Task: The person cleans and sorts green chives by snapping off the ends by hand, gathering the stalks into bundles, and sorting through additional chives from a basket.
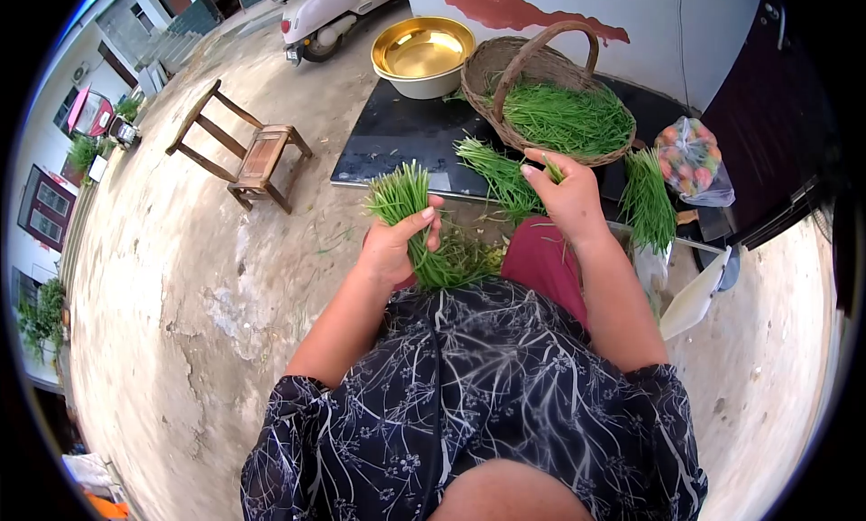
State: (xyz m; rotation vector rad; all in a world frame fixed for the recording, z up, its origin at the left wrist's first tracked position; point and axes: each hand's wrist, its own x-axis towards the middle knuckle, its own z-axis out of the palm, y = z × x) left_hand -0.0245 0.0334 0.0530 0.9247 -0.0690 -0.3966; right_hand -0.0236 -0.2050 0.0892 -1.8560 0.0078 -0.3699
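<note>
My left hand is closed around a thick bunch of green chives, its pale cut ends pointing up and its leaves hanging toward my lap. Raised to the right, my right hand pinches a small bit of green chive between thumb and fingers. Just beyond it stands a wicker basket with a tall handle, holding many loose chives. A loose bundle of chives lies at the table edge between my hands. Another bundle droops over the edge on the right.
On the low black table sits a gold-coloured basin nested in a white one. A plastic bag of reddish round fruit lies at right. A wooden chair and a parked scooter stand on the concrete. Trimmings lie below my hands.
</note>
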